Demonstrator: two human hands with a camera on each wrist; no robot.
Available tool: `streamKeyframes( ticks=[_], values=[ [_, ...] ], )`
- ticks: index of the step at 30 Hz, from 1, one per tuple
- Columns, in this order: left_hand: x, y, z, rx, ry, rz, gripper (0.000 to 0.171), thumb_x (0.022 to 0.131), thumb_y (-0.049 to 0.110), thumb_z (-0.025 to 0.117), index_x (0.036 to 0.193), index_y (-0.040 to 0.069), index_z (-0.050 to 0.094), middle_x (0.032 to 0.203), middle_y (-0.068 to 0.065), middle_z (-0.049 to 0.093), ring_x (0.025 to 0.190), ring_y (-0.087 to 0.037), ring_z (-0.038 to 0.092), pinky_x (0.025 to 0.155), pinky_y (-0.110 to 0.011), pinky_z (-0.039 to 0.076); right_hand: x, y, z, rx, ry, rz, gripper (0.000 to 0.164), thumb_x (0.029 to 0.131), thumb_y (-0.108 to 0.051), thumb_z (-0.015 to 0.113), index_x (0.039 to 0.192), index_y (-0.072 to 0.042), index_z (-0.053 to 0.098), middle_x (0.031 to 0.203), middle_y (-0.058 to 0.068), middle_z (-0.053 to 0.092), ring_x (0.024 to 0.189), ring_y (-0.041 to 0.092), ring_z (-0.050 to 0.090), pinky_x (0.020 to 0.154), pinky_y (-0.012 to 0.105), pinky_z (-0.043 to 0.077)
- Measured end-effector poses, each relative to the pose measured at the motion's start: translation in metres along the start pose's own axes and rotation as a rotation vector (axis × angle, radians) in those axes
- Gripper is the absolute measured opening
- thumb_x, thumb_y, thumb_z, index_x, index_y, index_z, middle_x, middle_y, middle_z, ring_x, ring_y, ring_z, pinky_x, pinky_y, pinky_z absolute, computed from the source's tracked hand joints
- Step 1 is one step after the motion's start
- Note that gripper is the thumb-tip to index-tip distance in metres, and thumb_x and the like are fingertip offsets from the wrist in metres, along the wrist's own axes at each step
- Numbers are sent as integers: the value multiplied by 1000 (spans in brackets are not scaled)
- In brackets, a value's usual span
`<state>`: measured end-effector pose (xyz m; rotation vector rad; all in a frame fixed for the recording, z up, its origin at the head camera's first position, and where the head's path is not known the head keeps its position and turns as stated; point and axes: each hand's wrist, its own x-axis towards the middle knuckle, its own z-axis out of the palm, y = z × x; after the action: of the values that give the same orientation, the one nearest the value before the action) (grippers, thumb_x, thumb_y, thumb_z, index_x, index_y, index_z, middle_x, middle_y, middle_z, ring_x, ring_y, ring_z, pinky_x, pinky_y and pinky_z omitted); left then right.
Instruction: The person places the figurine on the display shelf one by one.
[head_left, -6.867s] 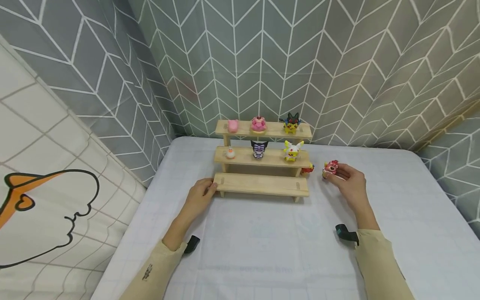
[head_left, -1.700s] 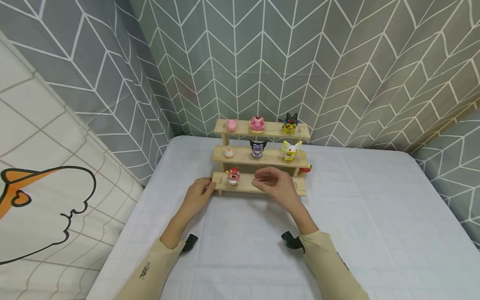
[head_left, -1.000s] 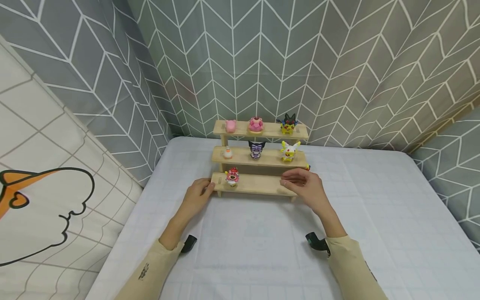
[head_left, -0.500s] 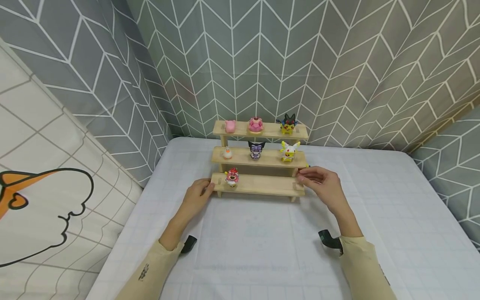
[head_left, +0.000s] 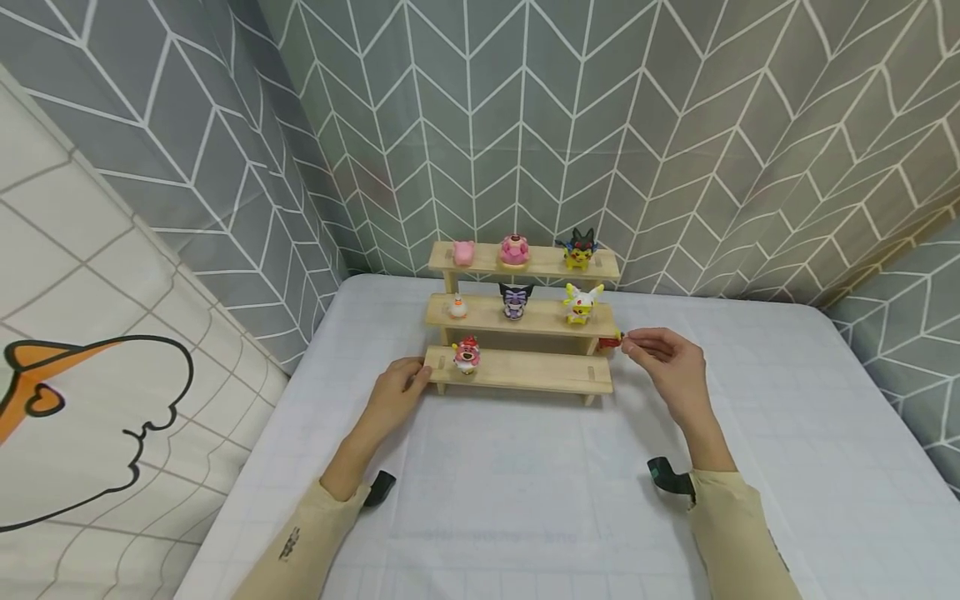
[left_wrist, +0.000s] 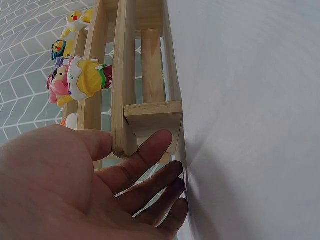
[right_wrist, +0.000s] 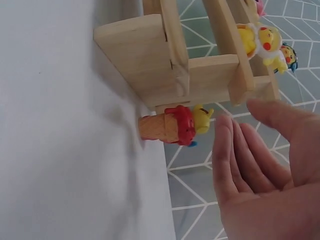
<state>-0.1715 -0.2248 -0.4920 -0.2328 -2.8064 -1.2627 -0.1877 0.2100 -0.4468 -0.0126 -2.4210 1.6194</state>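
Note:
A three-tier wooden display stand (head_left: 525, 367) stands on the table, figurines on each tier. My left hand (head_left: 395, 392) grips the left end of its lowest board, thumb on top and fingers below in the left wrist view. My right hand (head_left: 672, 375) is beside the stand's right end, with thumb and fingers apart and nothing between them. Just past the fingertips, a small figurine (right_wrist: 167, 125) with a cone-shaped base and red and yellow top stands upright on the table, partly behind the stand in the head view. A pink-and-red bear figurine (head_left: 467, 356) sits on the lowest board's left.
The middle tier bears a white bird figurine (head_left: 457, 307), a purple-black one (head_left: 515, 302) and a white-yellow one (head_left: 581, 304). Above are a pink pig-like figurine (head_left: 463, 252), a pink one (head_left: 514, 250) and a black-eared yellow one (head_left: 578, 248). A patterned curtain (head_left: 525, 125) hangs behind.
The bear figurine, earlier in my right hand, now stands on the lowest board. My right hand has since moved right, past the stand's end to the red-and-yellow figurine. My left hand stays put.

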Motion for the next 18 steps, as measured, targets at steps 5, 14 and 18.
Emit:
streamKeyframes(
  ticks=[5, 14, 18],
  values=[
    [-2, 1, -1, -9, -4, -9, 41, 112, 25, 53, 132, -8, 66, 145, -25, 61, 144, -42, 49, 122, -58, 36, 5, 8, 5, 74, 97, 39, 38, 97, -15, 78, 129, 2, 68, 116, 5, 76, 98, -5, 70, 84, 10, 56],
    [-1, 3, 0, 0, 4, 0, 39, 111, 24, 54, 129, -8, 68, 143, -25, 63, 142, -42, 51, 121, -58, 38, 15, 20, 9, 16, 33, 58, 52, 97, -12, 77, 144, 0, 59, 140, 22, 65, 116, 8, 66, 92, 6, 51],
    [-1, 2, -1, 2, 7, -4, 40, 111, 24, 54, 132, -9, 66, 143, -25, 63, 143, -41, 51, 122, -57, 37, 20, 24, 12, -37, -57, 39, 55, 99, -13, 75, 147, 3, 55, 145, 22, 62, 128, 22, 63, 95, 6, 50]
  ],
)
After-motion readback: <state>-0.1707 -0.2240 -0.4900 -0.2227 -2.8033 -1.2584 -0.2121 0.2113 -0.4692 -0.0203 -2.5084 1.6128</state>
